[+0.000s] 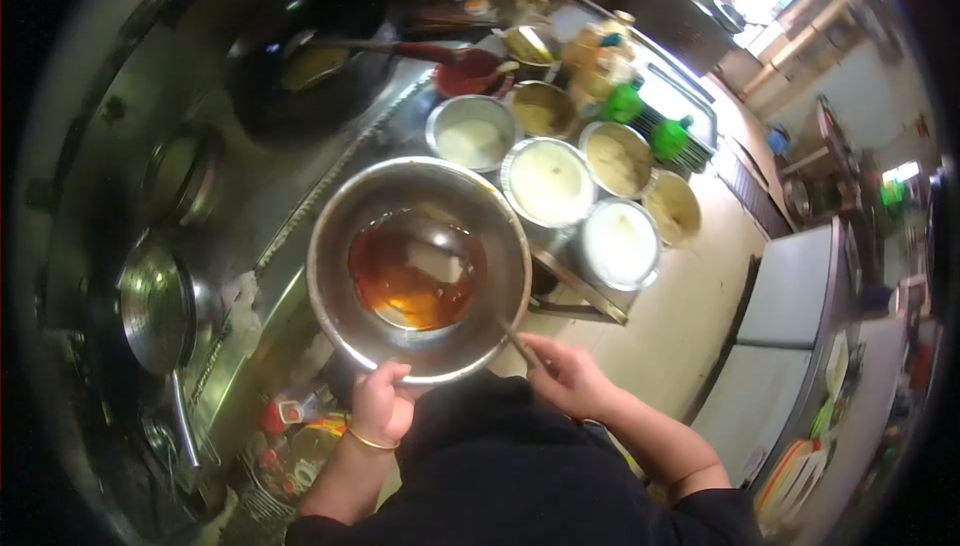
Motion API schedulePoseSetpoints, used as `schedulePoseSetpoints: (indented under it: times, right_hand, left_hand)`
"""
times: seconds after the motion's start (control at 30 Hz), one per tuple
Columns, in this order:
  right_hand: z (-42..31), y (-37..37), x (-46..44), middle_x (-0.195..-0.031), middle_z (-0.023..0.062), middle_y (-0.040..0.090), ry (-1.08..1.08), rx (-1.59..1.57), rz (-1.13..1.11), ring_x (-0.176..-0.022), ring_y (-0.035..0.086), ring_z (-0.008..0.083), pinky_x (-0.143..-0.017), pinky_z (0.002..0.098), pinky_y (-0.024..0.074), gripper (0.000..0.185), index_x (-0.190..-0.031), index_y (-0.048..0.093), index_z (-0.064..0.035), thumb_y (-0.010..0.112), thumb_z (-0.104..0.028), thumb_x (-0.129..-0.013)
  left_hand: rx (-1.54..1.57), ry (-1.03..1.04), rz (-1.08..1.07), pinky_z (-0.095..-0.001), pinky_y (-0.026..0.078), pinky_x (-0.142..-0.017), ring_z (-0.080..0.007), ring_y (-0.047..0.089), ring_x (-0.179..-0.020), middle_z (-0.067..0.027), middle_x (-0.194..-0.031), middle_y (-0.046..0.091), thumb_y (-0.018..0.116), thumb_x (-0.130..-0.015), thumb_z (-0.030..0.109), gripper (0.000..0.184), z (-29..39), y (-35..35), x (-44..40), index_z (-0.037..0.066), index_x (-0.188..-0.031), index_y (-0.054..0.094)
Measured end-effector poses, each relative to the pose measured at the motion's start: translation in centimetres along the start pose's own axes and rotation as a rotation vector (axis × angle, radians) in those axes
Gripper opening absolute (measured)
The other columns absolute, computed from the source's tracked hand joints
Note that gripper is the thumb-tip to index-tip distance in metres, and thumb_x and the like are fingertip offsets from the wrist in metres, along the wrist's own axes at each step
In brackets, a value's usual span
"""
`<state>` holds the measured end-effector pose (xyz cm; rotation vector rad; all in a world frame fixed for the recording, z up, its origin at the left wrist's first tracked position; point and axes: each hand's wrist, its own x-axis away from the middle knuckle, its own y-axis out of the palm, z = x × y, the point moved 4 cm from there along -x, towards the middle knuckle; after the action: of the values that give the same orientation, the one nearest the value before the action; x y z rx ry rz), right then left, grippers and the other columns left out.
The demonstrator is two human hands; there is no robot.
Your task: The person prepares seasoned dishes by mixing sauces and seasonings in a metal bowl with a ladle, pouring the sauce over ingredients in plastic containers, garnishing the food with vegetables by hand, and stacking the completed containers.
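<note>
A large steel bowl [335, 236] is held out in front of my body, with a pool of amber-brown liquid [415, 291] at its bottom. My left hand [382, 408] grips the near rim of this bowl, thumb over the edge. To the right, my right hand [568, 376] is closed round a thin dark handle [520, 346] that reaches the bowl's lower-right rim. What sits at the far end of this handle, I cannot make out.
Several metal tubs stand beyond the bowl, one with pale contents [546, 182]. A dark wok [310, 76] holds a red-handled tool [420, 49]. A perforated strainer [155, 316] lies on the left. Green-capped bottles [625, 103] stand behind the tubs, and a white cabinet [785, 296] is at right.
</note>
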<state>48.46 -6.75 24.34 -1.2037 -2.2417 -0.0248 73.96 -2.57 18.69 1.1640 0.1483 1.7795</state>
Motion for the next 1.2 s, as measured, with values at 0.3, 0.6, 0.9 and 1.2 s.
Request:
schedulePoseSetpoints:
  times: [0.3,0.6,0.9,1.2]
  right_hand:
    - [15.7,-3.2,26.2,-0.098,0.0192,0.065,-0.115,0.081,0.413,-0.087,0.064,0.0345,-0.080,0.0426,0.0508,0.053,-0.138,0.049,-0.0067,0.057,-0.013,-0.086]
    - [27.9,-2.3,46.0,-0.092,0.0187,0.065,0.136,0.137,0.906,-0.088,0.064,0.0386,-0.073,0.0498,0.0512,0.042,-0.122,0.056,-0.0093,0.056,-0.013,-0.080]
    - [39.6,-5.5,64.2,-0.102,0.0128,0.060,0.728,0.217,1.332,-0.082,0.066,0.0323,-0.065,0.0444,0.0543,0.052,-0.139,0.041,-0.0182,0.052,-0.014,-0.088]
    - [48.2,-2.4,78.3,-0.103,0.0139,0.062,1.148,-0.075,1.890,-0.075,0.066,0.0340,-0.061,0.0460,0.0537,0.044,-0.134,0.046,-0.0174,0.052,-0.017,-0.091]
  left_hand:
    - [-0.206,-0.303,-0.433,-0.0561,0.044,-0.102,-0.0363,0.055,-0.118,-0.0197,-0.128,0.055,0.046,-0.078,0.004,0.055,-16.3,8.2,7.8,0.000,-0.133,0.045]
    - [-0.582,-0.925,-0.653,-0.0368,0.051,-0.087,-0.0255,0.063,-0.086,-0.0159,-0.095,0.066,0.056,-0.080,0.000,0.019,-38.6,18.6,11.0,-0.006,-0.098,0.060]
    - [-1.029,-1.028,-0.963,-0.0428,0.042,-0.107,-0.0304,0.057,-0.116,-0.0184,-0.125,0.060,0.059,-0.077,0.002,0.048,-64.7,36.2,20.0,-0.008,-0.123,0.052]
    - [-1.150,-1.389,-1.401,-0.0583,0.039,-0.106,-0.0356,0.051,-0.124,-0.0191,-0.133,0.053,0.046,-0.078,0.001,0.056,-87.6,46.0,43.3,-0.003,-0.133,0.044]
